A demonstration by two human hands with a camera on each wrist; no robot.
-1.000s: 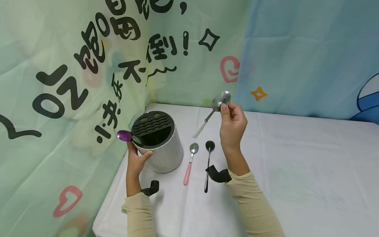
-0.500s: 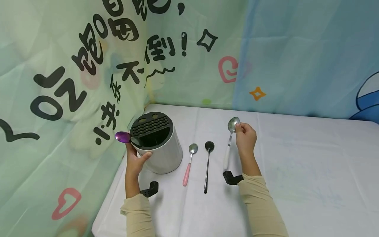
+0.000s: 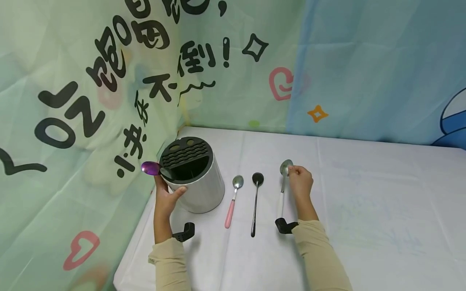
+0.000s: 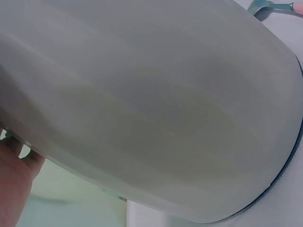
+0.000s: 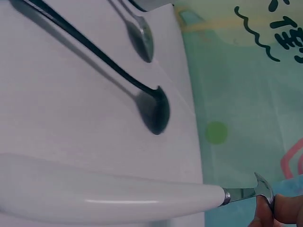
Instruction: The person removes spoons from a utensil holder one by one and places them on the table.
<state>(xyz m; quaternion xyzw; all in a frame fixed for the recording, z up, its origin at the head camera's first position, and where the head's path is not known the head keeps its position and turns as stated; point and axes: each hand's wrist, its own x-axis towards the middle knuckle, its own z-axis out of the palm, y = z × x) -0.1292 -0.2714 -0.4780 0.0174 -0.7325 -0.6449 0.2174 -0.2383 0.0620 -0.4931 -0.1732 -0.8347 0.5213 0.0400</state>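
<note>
White canister (image 3: pixel 203 197) gripped by the left hand (image 3: pixel 167 199), purple spoon (image 3: pixel 150 168) in its opening, right hand (image 3: pixel 301 181) pinching a white-handled spoon (image 3: pixel 280 203).

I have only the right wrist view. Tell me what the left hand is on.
Observer: The left hand grips the side of the light grey container, thumb on its near wall.
Operator: Report whether anything sticks out of it.
Observer: Yes, a purple spoon: its bowl juts out past the rim, on the left in the head view.
Operator: My view cuts off the silver spoon past the black spoon. Give me its handle colour.
Observer: Pink.
</note>
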